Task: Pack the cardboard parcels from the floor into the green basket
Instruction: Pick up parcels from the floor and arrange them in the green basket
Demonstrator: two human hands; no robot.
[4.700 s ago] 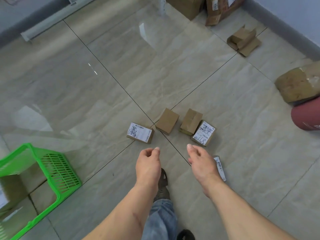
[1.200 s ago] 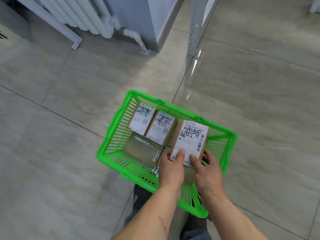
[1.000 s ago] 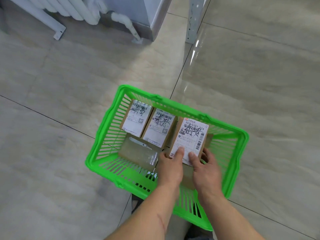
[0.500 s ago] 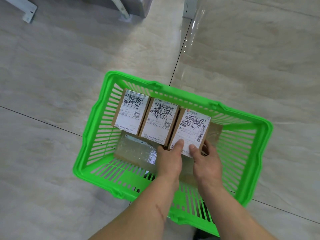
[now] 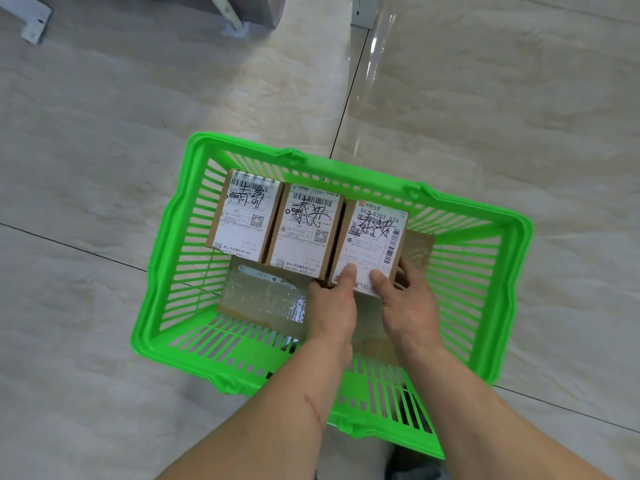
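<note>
Your left hand and right hand both grip the near end of the third parcel, thumbs pressed on its white label and the other fingers curled beneath or beside the cardboard. You hold it inside the green basket, label up, towards the basket's far rim and nearer its right wall than its left. Its left edge sits just beside the middle parcel, which in turn touches the left parcel; the three form a row along the far rim, each label bearing handwritten black characters. Whether the parcel in your hands rests fully on what lies under it cannot be told. Beneath the row lies a larger flat box wrapped in shiny clear tape, reaching towards the basket's near rim. The basket stands on the tiled floor.
</note>
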